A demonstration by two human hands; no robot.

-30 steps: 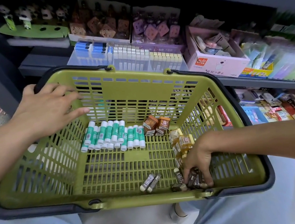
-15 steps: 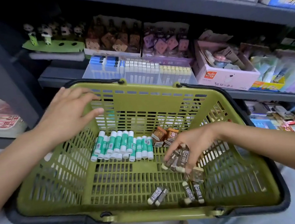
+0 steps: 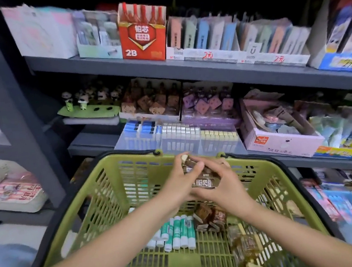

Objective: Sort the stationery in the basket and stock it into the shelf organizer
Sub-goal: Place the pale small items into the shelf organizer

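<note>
Since the earlier frames both hands have risen out of the green basket (image 3: 115,185) and met above its far rim. The left hand (image 3: 182,180) and right hand (image 3: 223,185) together grip a small bundle of dark 2B lead cases (image 3: 203,180); their number cannot be told. On the basket's floor lie about six green-and-white glue sticks (image 3: 178,230), with a heap of brown cases (image 3: 209,218) just right of them. Beyond the basket's far rim stands the clear shelf organizer (image 3: 180,137), between the basket and the hanging toys. A pink box (image 3: 282,142) sits right of the organizer.
</note>
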